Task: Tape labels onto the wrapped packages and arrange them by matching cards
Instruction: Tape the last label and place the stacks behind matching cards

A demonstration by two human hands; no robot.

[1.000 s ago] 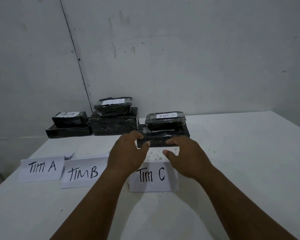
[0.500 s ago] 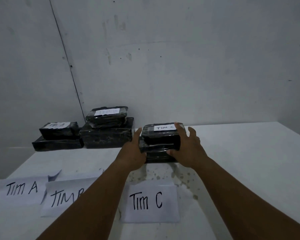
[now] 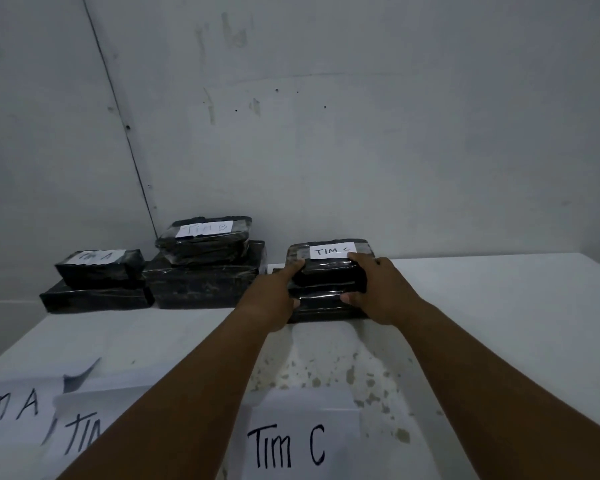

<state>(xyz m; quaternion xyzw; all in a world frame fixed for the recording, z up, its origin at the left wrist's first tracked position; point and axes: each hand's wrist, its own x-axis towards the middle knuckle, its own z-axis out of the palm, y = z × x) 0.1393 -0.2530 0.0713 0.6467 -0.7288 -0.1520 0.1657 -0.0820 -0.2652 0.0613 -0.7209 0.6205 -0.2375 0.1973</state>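
A stack of black wrapped packages labelled "Tim C" (image 3: pixel 329 268) stands at the back of the white table, in line with the "Tim C" card (image 3: pixel 302 434) at the front. My left hand (image 3: pixel 278 292) grips the stack's left side and my right hand (image 3: pixel 378 292) grips its right side. The "Tim B" stack (image 3: pixel 205 265) sits to the left of it, with its card (image 3: pixel 84 424) partly hidden under my left arm. The "Tim A" stack (image 3: pixel 97 282) is at the far left, behind the "Tim A" card (image 3: pixel 11 410).
The white table (image 3: pixel 499 323) runs up to a pale wall behind the stacks. Speckled stains mark the surface between the "Tim C" stack and its card. The table's right half holds nothing visible.
Both hands reached forward from near the "Tim C" card and closed on the sides of the "Tim C" stack. The stack has shifted back toward the wall, and my head has moved forward.
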